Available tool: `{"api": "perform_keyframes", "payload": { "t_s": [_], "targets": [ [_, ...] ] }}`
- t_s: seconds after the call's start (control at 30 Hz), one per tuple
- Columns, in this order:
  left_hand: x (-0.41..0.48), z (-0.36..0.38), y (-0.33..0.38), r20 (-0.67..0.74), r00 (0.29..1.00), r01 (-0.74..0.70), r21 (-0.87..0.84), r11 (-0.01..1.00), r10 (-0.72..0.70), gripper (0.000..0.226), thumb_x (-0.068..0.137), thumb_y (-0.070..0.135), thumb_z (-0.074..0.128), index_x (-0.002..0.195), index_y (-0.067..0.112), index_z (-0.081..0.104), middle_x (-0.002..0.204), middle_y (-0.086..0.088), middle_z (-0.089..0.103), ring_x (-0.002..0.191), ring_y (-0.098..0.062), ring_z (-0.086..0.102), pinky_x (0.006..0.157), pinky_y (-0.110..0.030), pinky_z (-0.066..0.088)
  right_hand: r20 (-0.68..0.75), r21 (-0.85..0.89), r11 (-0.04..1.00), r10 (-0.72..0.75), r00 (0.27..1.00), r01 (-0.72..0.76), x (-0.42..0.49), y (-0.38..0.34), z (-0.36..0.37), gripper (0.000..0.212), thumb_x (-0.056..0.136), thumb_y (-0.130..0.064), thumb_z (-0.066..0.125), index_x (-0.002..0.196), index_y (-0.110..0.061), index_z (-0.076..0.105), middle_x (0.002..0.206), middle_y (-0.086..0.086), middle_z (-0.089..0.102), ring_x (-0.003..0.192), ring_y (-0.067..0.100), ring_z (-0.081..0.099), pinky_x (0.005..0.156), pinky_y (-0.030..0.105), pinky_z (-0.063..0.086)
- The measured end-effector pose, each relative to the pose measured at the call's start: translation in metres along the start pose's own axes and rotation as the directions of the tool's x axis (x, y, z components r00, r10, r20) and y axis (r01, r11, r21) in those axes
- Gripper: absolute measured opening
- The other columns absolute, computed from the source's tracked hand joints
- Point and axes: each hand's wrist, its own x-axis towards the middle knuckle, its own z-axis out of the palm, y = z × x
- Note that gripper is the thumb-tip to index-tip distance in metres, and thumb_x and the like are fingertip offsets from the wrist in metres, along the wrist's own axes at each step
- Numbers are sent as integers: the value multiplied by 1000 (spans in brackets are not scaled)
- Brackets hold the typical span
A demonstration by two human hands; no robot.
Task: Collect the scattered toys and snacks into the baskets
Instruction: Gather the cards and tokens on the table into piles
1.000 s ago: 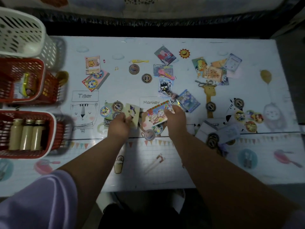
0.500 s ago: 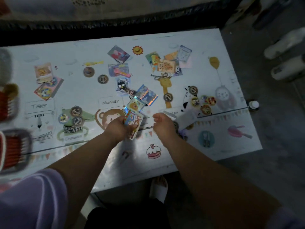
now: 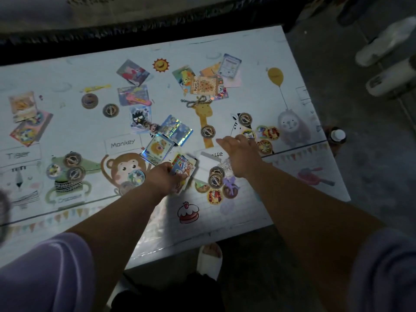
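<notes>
My left hand (image 3: 165, 176) grips a small stack of picture cards (image 3: 183, 167) near the table's front middle. A shiny holographic card (image 3: 157, 149) lies just beyond it. My right hand (image 3: 242, 154) hovers with fingers spread over round badges (image 3: 265, 136) by the zebra drawing. A white card (image 3: 207, 162) lies between the two hands. More round tokens (image 3: 216, 179) lie under my right wrist. Several cards and tokens are scattered across the printed table (image 3: 67, 86). No basket is in view.
A card pile (image 3: 209, 83) and a bead chain (image 3: 195, 101) lie at the far middle. Two cards (image 3: 27, 120) lie at the far left. A small bottle (image 3: 337, 136) stands on the floor off the right edge, beside white slippers (image 3: 387, 64).
The view has swung right, so the baskets have left the frame. My right hand has let go of the cards and reached right toward the badges. My left hand still holds the card stack.
</notes>
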Motion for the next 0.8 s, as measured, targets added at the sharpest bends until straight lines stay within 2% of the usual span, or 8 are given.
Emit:
{"api": "perform_keyframes", "payload": {
  "t_s": [0.07, 0.17, 0.27, 0.4, 0.5, 0.6, 0.73, 0.8],
  "targets": [
    [1, 4, 0, -14, 1000, 0, -18, 1000, -1, 34, 81, 29, 72, 104, 5, 64, 101, -17, 68, 96, -34, 64, 88, -40, 52, 42, -63, 998, -23, 999, 25, 5, -4, 1, 68, 83, -7, 51, 144, -26, 28, 141, 5, 37, 126, 31, 37, 101, 44, 30],
    [2, 7, 1, -45, 999, 5, -5, 1000, -5, 32, 84, 27, 68, 106, 4, 62, 105, -19, 67, 100, -35, 62, 89, -42, 50, 103, -96, 995, -9, 995, 19, 12, -2, 1, 59, 76, -6, 61, 130, -19, 39, 129, 10, 44, 121, 31, 39, 99, 43, 32],
    [3, 11, 1, -88, 996, 20, 3, 1000, -20, 32, 86, 29, 66, 105, 4, 62, 103, -19, 66, 96, -34, 62, 84, -41, 51, 148, -151, 987, -27, 989, 50, 13, 4, 1, 47, 75, -19, 72, 118, -16, 52, 123, 12, 45, 118, 32, 40, 97, 43, 35],
    [4, 19, 10, -82, 997, -10, -7, 1000, 10, 30, 84, 31, 68, 101, 7, 63, 98, -13, 69, 91, -31, 65, 83, -42, 54, 49, -98, 994, -49, 998, 54, 5, 8, 11, 27, 82, -20, 61, 108, -13, 62, 114, 11, 52, 111, 32, 46, 90, 39, 36],
    [5, 32, 25, -34, 995, -98, -3, 995, 97, 25, 84, 24, 70, 99, 5, 67, 94, -14, 70, 87, -30, 66, 77, -33, 53, -32, 45, 999, -12, 999, 13, -5, 9, 17, 16, 80, -16, 58, 94, -15, 66, 101, 5, 61, 102, 28, 52, 77, 33, 27],
    [7, 47, 41, 24, 991, -136, 141, 981, 134, 26, 85, 24, 67, 102, 5, 63, 96, -12, 67, 93, -29, 63, 75, -29, 46, -44, 272, 961, 69, 997, -54, -14, 9, 25, 7, 76, -16, 64, 82, -19, 67, 91, 1, 68, 95, 25, 56, 73, 30, 21],
    [12, 52, 44, 5, 989, -141, 278, 950, 145, 29, 85, 25, 65, 106, 5, 58, 105, -15, 64, 100, -33, 60, 79, -30, 44, -58, 473, 868, 199, 978, -149, -20, 11, 29, 7, 75, -17, 69, 81, -19, 70, 83, 3, 71, 87, 29, 61, 76, 32, 39],
    [15, 49, 39, -14, 981, -179, 303, 936, 192, 36, 82, 25, 69, 109, 2, 60, 115, -16, 57, 105, -32, 58, 88, -31, 46, -55, 530, 833, 223, 973, -161, -22, 14, 26, 10, 75, -14, 68, 83, -18, 72, 82, 6, 71, 83, 30, 62, 72, 34, 45]
  ]
}}
